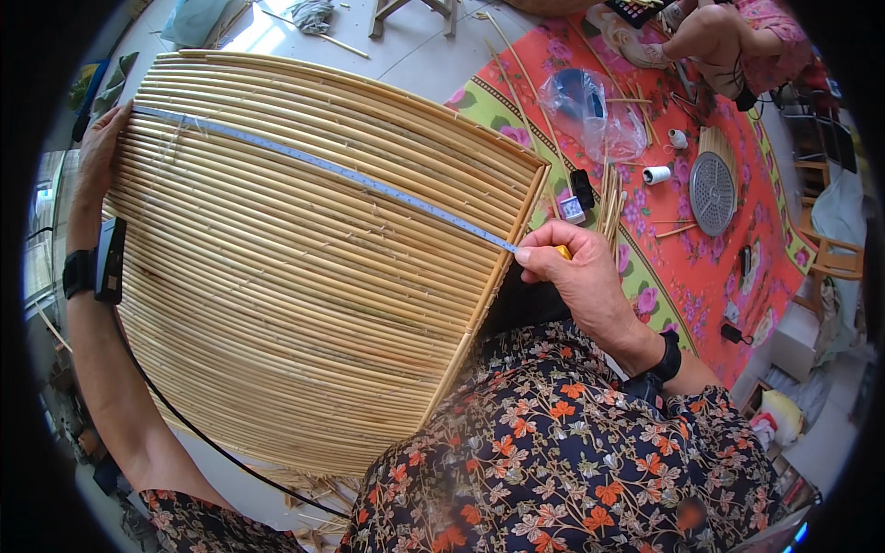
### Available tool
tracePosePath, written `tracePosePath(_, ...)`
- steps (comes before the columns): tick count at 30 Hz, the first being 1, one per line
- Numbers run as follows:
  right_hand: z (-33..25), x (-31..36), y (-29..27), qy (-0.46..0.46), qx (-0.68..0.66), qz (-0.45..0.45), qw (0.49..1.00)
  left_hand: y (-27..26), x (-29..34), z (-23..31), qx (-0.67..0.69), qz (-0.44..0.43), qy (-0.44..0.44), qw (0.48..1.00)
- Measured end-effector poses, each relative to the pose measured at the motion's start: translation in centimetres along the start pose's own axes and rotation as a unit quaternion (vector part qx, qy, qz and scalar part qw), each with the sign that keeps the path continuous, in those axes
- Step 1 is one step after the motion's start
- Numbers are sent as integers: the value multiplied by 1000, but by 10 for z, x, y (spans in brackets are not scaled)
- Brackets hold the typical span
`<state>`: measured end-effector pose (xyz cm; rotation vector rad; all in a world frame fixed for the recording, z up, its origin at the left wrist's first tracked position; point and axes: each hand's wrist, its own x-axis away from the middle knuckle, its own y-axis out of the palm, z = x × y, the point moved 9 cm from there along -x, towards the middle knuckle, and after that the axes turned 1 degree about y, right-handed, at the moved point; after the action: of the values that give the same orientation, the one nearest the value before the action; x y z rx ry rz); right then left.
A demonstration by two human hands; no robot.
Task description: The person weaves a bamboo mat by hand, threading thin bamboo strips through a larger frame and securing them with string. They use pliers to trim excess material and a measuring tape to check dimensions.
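A large panel of straw-coloured reed stalks (304, 276), tied in parallel rows and edged by a stick frame on its right side, leans before me. A pale blue measuring tape (341, 171) stretches across its upper part. At the panel's left edge, my left hand (98, 152) has its fingers closed at the tape's end. My right hand (581, 281), beyond the panel's right edge, pinches the tape between thumb and forefinger. A bit of yellow, perhaps the tape's case, shows in that hand; the rest is hidden by the fingers.
A red floral mat (678, 267) covers the floor at right, carrying a round grey perforated disc (713, 194), white thread spools (655, 175), loose sticks (609, 207) and a clear plastic bag (622, 134). Another person (728, 41) sits at the far right. A wooden stool (415, 14) stands at the back.
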<state>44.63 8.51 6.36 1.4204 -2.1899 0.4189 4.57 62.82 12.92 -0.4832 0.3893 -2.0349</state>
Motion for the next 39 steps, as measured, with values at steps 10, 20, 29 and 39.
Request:
tracePosePath(10,2,0,1,20,5,9,1000,-2,-1,-2,-1,11,-8,1000)
tracePosePath(20,-7,-4,1,-25,76,29,996,-11,9,23,-154,118,95,976)
tracePosePath(29,-13,9,-1,-25,86,59,994,24,44,77,-294,256,143,910)
tracePosePath(39,-41,19,4,-108,63,18,992,6,43,79,-196,208,115,951)
